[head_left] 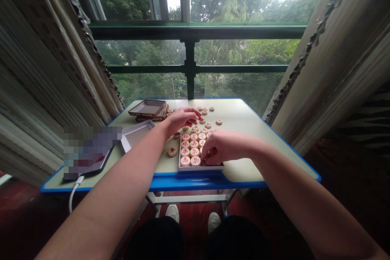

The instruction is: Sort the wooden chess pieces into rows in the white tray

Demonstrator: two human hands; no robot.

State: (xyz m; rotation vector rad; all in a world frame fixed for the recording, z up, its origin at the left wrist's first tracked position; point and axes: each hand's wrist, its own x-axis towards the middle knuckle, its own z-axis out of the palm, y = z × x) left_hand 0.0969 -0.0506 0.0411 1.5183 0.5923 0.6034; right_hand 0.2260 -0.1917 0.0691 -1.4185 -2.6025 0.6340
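An open shallow white box (186,168) stands near the front edge of the table, with rows of round Chinese chess pieces (194,152) inside, most showing red characters. My right hand (221,146) is over the box's right side, its fingers curled and pinched down at the front right corner; a Chinese chess piece is partly visible at the fingertips. Farther back, my left hand (185,117) stretches out palm down with fingers apart, its fingertips close to a loose piece (202,120). Whether they touch it I cannot tell.
Several loose pieces lie behind the box, one (219,122) to the right and a black-marked one (172,152) to the left. Stacked brown-edged trays (148,108), a white box lid (137,135) and a cabled tablet-like device (94,154) occupy the table's left. A window and curtains surround the table.
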